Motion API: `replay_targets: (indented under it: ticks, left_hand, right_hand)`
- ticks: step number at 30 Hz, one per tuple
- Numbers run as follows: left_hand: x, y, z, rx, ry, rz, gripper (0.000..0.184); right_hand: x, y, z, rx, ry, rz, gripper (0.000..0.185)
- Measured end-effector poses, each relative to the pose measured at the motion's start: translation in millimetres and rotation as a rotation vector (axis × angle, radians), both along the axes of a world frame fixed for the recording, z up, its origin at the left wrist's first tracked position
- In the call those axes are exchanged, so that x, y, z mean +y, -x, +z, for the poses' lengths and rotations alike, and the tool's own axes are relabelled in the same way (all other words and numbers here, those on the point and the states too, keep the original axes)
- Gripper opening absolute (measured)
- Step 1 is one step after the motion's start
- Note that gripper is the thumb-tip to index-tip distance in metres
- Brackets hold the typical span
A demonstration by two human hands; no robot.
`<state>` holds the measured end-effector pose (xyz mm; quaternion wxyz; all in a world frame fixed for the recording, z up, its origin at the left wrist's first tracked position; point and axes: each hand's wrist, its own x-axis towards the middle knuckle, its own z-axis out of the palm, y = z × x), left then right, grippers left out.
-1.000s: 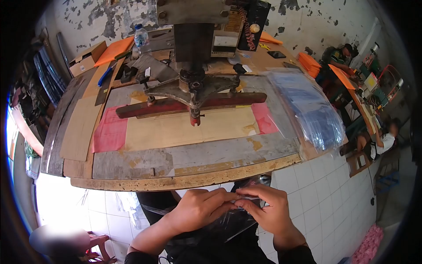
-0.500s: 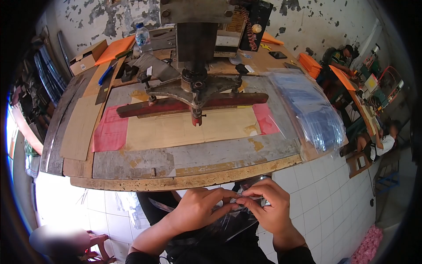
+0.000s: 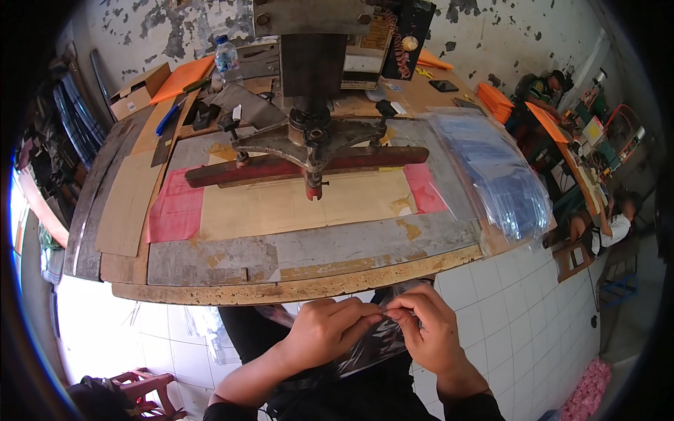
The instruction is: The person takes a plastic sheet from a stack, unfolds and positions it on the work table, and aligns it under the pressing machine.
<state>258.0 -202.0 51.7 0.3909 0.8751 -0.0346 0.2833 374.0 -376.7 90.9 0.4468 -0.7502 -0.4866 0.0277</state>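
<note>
Over my lap, in front of the table edge, a clear plastic sheet (image 3: 368, 349) hangs between my hands. My left hand (image 3: 326, 326) pinches its upper edge with thumb and fingers. Close beside it, my right hand (image 3: 428, 326) pinches the same edge, the fingertips of both hands nearly meeting. Whether the sheet is a single layer or a pouch I cannot tell. Above the hands stands a press (image 3: 309, 144) with a long red-brown bar (image 3: 372, 161), over a tan board (image 3: 309, 207) with pink pieces (image 3: 175, 210) at its ends.
A stack of clear plastic sheets (image 3: 491, 175) lies on the table's right side. The wooden table edge (image 3: 302, 281) runs just beyond my hands. A blue cutter (image 3: 167, 121) and a water bottle (image 3: 227, 59) are at the back left. Two people sit at the right.
My fingertips have shifted slightly along the plastic edge, and the sheet now hangs flatter below them. At the lower left, a blurred round shape has given way to a dark one beside the red stool.
</note>
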Motion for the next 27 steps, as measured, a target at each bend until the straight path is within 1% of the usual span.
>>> replay_targets:
  ticks: [2,8,11,13,14,16,18,20,21,23,24,26,27]
  left_hand:
    - [-2,0,-3,-0.043,-0.026,0.021,0.015]
    - [-4,1,-6,-0.059,-0.094,0.042,0.02]
    - [-4,4,-3,-0.051,-0.13,0.058,0.021]
    - [-1,4,-3,-0.045,-0.153,0.056,0.021]
    - [0,4,-3,-0.039,-0.176,0.054,0.022]
    - [-2,4,-2,-0.032,-0.183,0.056,0.022]
    - [-3,4,-3,-0.025,-0.191,0.056,0.022]
    - [-3,3,-7,-0.04,-0.201,0.03,0.032]
    - [-4,3,-9,-0.039,-0.202,0.027,0.032]
    - [-8,3,-14,-0.029,-0.049,0.066,0.042]
    - [-8,4,-9,-0.029,-0.05,0.066,0.042]
    - [-9,7,5,0.121,0.022,0.074,0.05]
    - [-7,9,4,0.121,0.024,0.073,0.05]
  right_hand:
    - [0,2,-1,0.002,-0.008,-0.009,0.017]
    - [-2,1,-5,-0.055,-0.006,0.032,0.025]
    - [-2,0,-2,0.0,0.019,0.067,0.026]
    - [2,0,2,0.042,-0.045,0.071,0.026]
    - [1,1,0,0.043,-0.045,0.072,0.026]
    - [-2,-1,-8,0.159,-0.018,0.031,0.026]
    - [-3,-4,-13,0.176,-0.023,0.032,0.026]
    - [-4,-6,-14,0.195,-0.03,0.028,0.025]
    - [-4,-7,-14,0.217,-0.031,0.033,0.024]
    - [-5,-8,-14,0.239,-0.033,0.039,0.023]
    - [-5,-9,-14,0.256,-0.045,0.02,0.021]
    - [-5,-11,-13,0.272,-0.057,0.001,0.019]
    - [-6,-12,-10,0.298,-0.059,-0.024,0.017]
